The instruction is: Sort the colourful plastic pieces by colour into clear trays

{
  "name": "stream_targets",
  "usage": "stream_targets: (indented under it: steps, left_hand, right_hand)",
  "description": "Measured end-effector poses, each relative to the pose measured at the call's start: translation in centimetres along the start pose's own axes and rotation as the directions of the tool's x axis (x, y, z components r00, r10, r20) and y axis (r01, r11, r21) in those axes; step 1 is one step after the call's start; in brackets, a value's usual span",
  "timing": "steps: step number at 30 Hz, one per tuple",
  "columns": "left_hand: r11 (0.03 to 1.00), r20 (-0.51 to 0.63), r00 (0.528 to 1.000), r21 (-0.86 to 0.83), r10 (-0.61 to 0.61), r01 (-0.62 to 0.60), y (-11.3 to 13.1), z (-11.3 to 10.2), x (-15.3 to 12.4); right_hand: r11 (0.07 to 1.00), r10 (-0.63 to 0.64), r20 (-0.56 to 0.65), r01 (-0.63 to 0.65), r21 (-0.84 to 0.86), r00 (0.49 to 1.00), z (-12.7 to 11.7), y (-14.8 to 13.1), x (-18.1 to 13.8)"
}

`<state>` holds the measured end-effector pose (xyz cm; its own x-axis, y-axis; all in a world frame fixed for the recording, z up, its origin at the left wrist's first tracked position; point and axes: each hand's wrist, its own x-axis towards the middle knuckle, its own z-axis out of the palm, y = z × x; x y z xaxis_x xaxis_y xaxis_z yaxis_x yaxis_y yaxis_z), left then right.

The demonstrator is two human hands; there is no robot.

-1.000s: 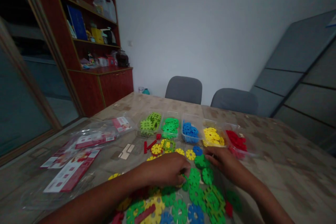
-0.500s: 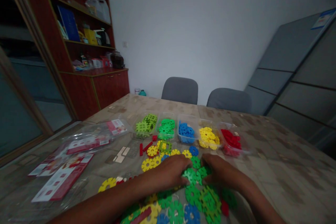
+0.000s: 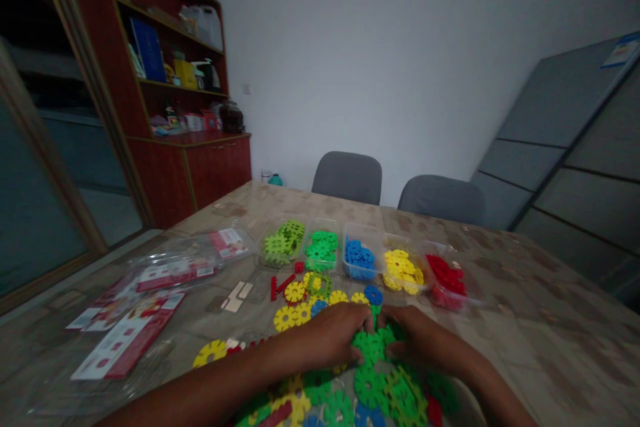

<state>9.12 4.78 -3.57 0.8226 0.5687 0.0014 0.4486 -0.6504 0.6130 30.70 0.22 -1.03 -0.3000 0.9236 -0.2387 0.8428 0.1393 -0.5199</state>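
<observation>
My left hand [image 3: 341,332] grips the left side of a cluster of green notched plastic discs [image 3: 367,347]. From the right, my right hand [image 3: 413,335] pinches the same green cluster, with the thumb near its middle. Both index fingers almost meet at the cluster's far end. A green square piece [image 3: 406,392] joins it on the near side. Below my left forearm lie yellow discs [image 3: 291,400], partly hidden by the arm. Just beyond my fingertips is a blue disc [image 3: 373,294].
Clear plastic boxes hold lime square pieces [image 3: 285,242], green pieces [image 3: 323,248], blue pieces [image 3: 359,257], yellow discs [image 3: 401,271] and red pieces [image 3: 445,276]. Printed cards [image 3: 127,337] and clear packaging [image 3: 45,400] lie at the left. Two grey chairs [image 3: 347,177] stand behind the table.
My fingers have closed in at the far end of the green cluster, and one disc there has turned edge-on. The whole view has shifted slightly.
</observation>
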Motion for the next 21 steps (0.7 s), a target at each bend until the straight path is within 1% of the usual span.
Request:
stream_targets:
  steps: [3, 6, 8, 12, 15, 17, 19, 21]
  left_hand:
    - [0.997, 0.032, 0.998, 0.049, -0.06, 0.059, 0.1, 0.0, 0.2]
    - [0.989, 0.04, 0.991, 0.083, -0.129, 0.125, 0.4, -0.2, 0.3]
    - [0.987, 0.04, 0.989, 0.082, -0.144, 0.14, 0.6, -0.5, 0.2]
    - [0.99, 0.021, 0.99, 0.042, -0.136, 0.136, 0.7, -0.4, 0.1]
    - [0.995, -0.014, 0.995, 0.006, -0.097, 0.097, 0.7, -0.1, -0.1]
    - [0.996, -0.048, 0.995, -0.025, -0.089, 0.087, 0.7, -0.3, -0.2]
    - [0.994, -0.098, 0.991, -0.069, -0.09, 0.083, 0.7, -1.1, -0.1]
    - [0.992, -0.174, 0.981, -0.107, -0.088, 0.07, 0.3, -2.7, 0.2]
  right_hand:
    - [1.0, 0.006, 0.017, -0.006, 0.012, 1.0, 0.0, -0.2, -0.1]
    - [1.0, 0.018, 0.02, -0.019, 0.019, 1.0, -0.1, -0.5, -0.3]
    - [0.999, 0.022, 0.018, -0.022, 0.025, 1.0, -0.1, -0.6, -0.4]
    - [0.998, 0.024, 0.037, -0.026, 0.054, 0.999, -0.3, -0.9, -0.5]
    - [0.995, 0.029, 0.05, -0.033, 0.092, 0.998, -0.7, -1.1, -0.8]
    - [0.991, 0.0, 0.046, -0.006, 0.13, 0.999, -1.1, -1.0, -1.0]
    - [0.984, -0.026, 0.017, 0.023, 0.175, 1.0, -1.5, -1.0, -1.0]
    - [0.978, -0.039, -0.052, 0.049, 0.202, 0.998, -1.8, -1.1, -0.7]
